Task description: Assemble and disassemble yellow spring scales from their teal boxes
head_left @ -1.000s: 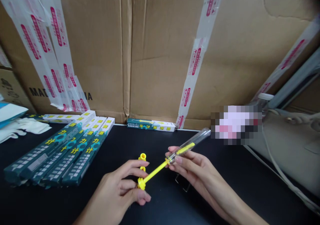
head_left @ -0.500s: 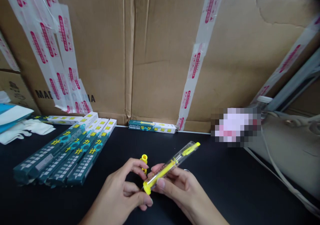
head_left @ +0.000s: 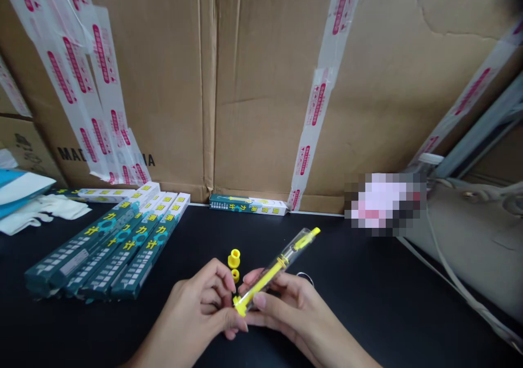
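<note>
A spring scale (head_left: 269, 275), a clear tube with yellow inner parts, lies slanted between my hands, its upper end pointing away to the right. My right hand (head_left: 292, 311) grips the tube's lower half, thumb on top and fingers beneath. With curled fingers, my left hand (head_left: 208, 297) pinches at the yellow lower end; what lies between its fingertips is partly hidden. Just beyond the left fingers, a yellow flanged cap (head_left: 234, 258) and a smaller yellow ring (head_left: 235, 275) rest on the black tabletop. A thin metal ring (head_left: 305, 276) shows behind my right hand.
Several long green-and-white boxes (head_left: 118, 242) lie side by side at the left. Another such box (head_left: 249, 205) is against the large cardboard carton (head_left: 269, 84) at the back. White gloves (head_left: 49, 211) lie far left; a blurred-out item (head_left: 384, 204) and a cable (head_left: 453, 286) are at right.
My left fingers have drawn in closer to the lower end of the spring scale. The yellow cap and small ring show more fully beyond them. The tube has shifted slightly left.
</note>
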The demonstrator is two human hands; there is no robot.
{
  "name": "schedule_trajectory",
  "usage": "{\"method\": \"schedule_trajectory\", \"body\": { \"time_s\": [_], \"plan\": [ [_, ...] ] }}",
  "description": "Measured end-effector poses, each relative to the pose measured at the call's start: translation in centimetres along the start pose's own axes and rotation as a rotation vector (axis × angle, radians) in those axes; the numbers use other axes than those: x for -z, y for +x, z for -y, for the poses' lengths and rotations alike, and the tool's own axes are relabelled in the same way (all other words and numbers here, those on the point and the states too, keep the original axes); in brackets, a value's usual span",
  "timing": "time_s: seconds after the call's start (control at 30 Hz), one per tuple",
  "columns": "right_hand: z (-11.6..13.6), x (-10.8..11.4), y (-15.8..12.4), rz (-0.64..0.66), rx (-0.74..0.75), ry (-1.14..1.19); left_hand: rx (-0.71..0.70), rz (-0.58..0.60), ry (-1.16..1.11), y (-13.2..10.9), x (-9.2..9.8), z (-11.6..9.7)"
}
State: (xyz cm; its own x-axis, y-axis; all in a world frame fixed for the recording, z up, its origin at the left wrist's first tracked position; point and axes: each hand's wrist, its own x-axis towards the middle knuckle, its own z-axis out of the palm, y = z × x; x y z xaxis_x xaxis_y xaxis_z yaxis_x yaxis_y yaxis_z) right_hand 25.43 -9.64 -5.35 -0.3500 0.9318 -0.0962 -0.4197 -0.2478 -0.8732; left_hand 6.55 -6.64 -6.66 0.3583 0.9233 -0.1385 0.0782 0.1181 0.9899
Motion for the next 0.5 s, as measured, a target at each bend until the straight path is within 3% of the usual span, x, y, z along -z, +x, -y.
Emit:
{"method": "schedule_trajectory", "body": {
  "time_s": [0.33, 0.5],
  "plan": [
    [0.0, -0.5, 0.2, 0.010, 0.020, -0.139, -0.059, 0.061, 0.097, -0.8, -0.1, 0.6],
    [-0.2, -0.9, 0.3, -0.022, 0.023, -0.170, -0.035, 0.019, 0.094, -1.3, -0.2, -0.1]
  ]
}}
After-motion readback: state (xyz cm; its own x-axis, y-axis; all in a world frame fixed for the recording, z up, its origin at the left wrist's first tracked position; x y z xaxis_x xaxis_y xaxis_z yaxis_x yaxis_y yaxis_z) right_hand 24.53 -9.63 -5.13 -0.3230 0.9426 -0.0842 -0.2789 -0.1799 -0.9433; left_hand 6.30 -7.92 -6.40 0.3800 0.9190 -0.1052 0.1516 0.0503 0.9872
